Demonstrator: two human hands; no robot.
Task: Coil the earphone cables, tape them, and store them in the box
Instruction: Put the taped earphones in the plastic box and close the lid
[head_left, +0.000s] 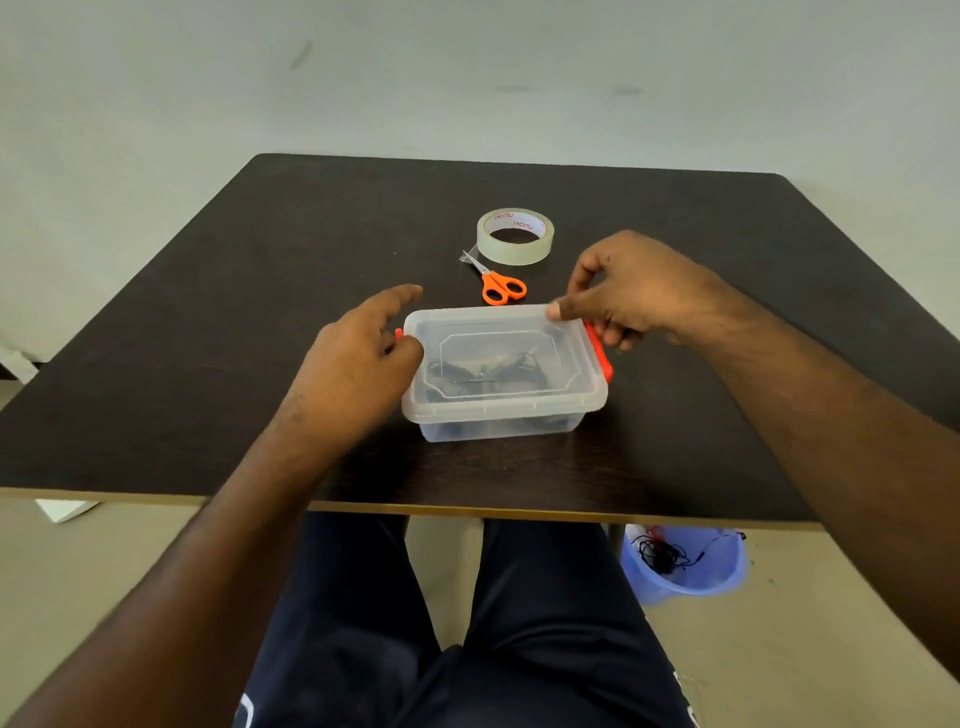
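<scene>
Dark table (208, 338) had loads of bare room around the lidded box (501, 374) near its front edge, left hand (358, 358) curled on one end, right hand (628, 291) pinching the other, earphone cables (493, 371) inside.

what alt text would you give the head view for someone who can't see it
Two hands work at the ends of a clear plastic box with its lid on and dark earphone cables inside: the left hand at its left end, the right hand touching the lid's far right corner beside an orange latch. Behind it on the dark table lie orange scissors and a tape roll.
</scene>
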